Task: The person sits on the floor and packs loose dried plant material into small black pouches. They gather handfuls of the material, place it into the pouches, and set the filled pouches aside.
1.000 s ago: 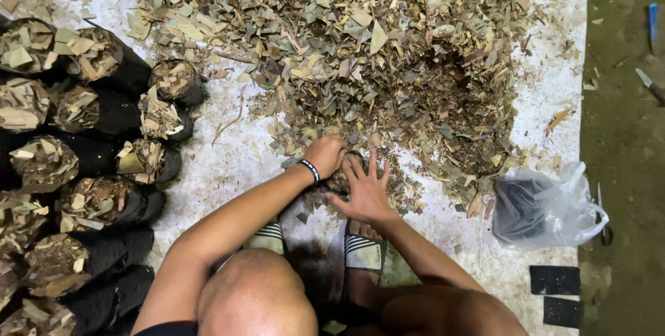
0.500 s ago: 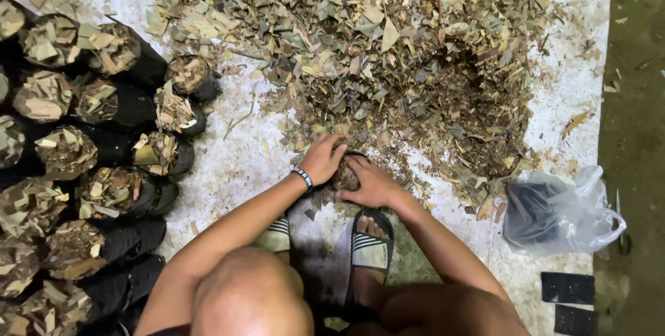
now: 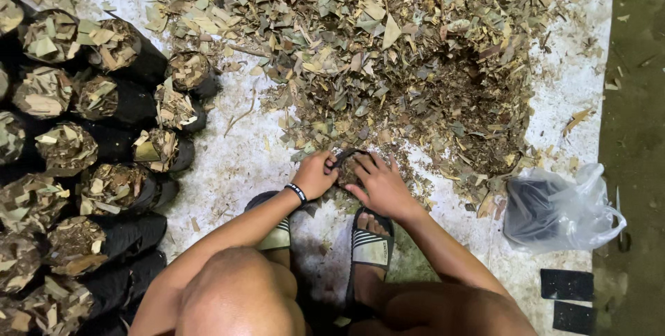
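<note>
Two bare knees fill the bottom of the view, and just ahead of them two striped sandals point(image 3: 370, 247) stand on the pale speckled floor point(image 3: 235, 163). Right past the sandal toes, both hands meet around a small black bag point(image 3: 346, 164) packed with leaf bits. The left hand point(image 3: 315, 174), with a dark wristband point(image 3: 296, 192), has its grip curled shut on the bag's left rim. The right hand point(image 3: 377, 185) lies over the bag's right side with fingers spread and pressing on the fill; whether it pinches the rim cannot be told. The bag sits between the two hands, touching both, at the near edge of the leaf litter.

Well off to the right of the right hand, a clear plastic bag point(image 3: 564, 208) with something dark inside lies on the floor, and nearer the person than it two flat black rectangles point(image 3: 566, 286) rest on the ground. Well off to the left of the left hand, rows of filled black bags point(image 3: 111, 145) stand close together, each topped with chopped leaves. Beyond both hands spreads a broad pile of dry chopped leaves point(image 3: 388, 52), reaching to the far edge of the view.
</note>
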